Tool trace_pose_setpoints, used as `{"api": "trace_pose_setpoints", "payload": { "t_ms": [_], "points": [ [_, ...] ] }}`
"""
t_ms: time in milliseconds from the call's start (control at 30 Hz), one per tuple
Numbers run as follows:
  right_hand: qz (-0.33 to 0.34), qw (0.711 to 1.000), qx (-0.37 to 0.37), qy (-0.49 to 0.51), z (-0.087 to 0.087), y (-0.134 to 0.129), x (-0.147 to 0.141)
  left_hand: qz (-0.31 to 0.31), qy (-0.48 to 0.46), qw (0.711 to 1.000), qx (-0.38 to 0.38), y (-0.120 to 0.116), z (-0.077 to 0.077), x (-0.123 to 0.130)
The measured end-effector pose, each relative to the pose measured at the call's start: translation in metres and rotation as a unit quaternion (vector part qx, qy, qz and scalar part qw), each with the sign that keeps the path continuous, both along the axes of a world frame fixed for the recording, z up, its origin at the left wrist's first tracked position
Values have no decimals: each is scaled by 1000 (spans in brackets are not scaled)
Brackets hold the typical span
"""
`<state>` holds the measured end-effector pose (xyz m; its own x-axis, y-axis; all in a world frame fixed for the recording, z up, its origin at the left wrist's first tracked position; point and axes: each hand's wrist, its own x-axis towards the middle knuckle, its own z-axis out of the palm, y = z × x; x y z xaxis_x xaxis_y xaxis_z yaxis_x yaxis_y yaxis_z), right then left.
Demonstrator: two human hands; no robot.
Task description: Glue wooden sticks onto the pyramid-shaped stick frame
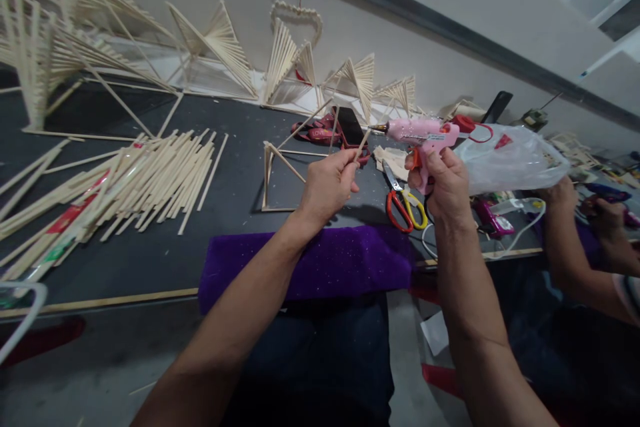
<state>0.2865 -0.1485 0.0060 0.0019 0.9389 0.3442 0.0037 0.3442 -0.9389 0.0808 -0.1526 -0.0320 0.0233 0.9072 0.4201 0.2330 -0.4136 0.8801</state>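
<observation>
Pink glue gun fills right hand; left hand pinches a slim, seemingly wooden stick.

The left hand hides the lower end of the stick. The right hand covers part of the glue gun, and its label is too small for reading. What the bag contains, I cannot tell. The left edge cuts the big frame; the right edge cuts the other person's arm.

The person wears dark blue trousers, with both forearms bare.
</observation>
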Motion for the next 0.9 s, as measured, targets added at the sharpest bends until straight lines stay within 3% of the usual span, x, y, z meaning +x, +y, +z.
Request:
{"api": "trace_pose_setpoints", "payload": {
  "t_ms": [333,567,700,900],
  "points": [
    [-4,1000,-20,-6,-7,-10,8,4,-4,1000,-10,-1,2,0],
    [-9,1000,20,20,3,-12,8,4,1,1000,-7,0,1,0],
    [-65,997,17,48,-1,-3,19,9,5,1000,1,1,1,0],
    [-132,988,-59,63,-16,-3,42,15,10,1000,-2,2,0,-1]
  ]
}}
